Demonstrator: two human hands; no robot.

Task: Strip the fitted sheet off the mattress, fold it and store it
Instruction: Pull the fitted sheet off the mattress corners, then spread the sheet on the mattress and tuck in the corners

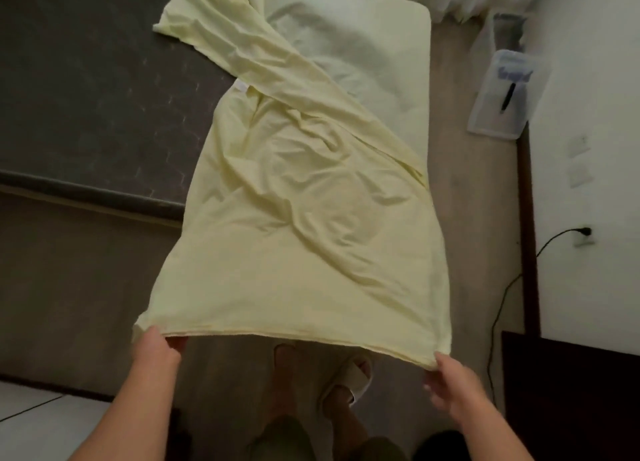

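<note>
a clear plastic box (502, 93) sat on the floor by the wall, well to the right of the bed, with a dark pen-like thing (508, 97) lying on its lid; what it held could not be told. a second clear box (504, 24) stood just behind it. the fitted sheet (294, 218) was pale yellow and creased, with one band folded diagonally across it. its far part lay over the right side of the dark grey mattress (86, 80), and its near edge was raised off the bed. the left hand (157, 348) pinched the near-left corner, and the right hand (450, 381) pinched the near-right corner, fingers curled on the hem.
</note>
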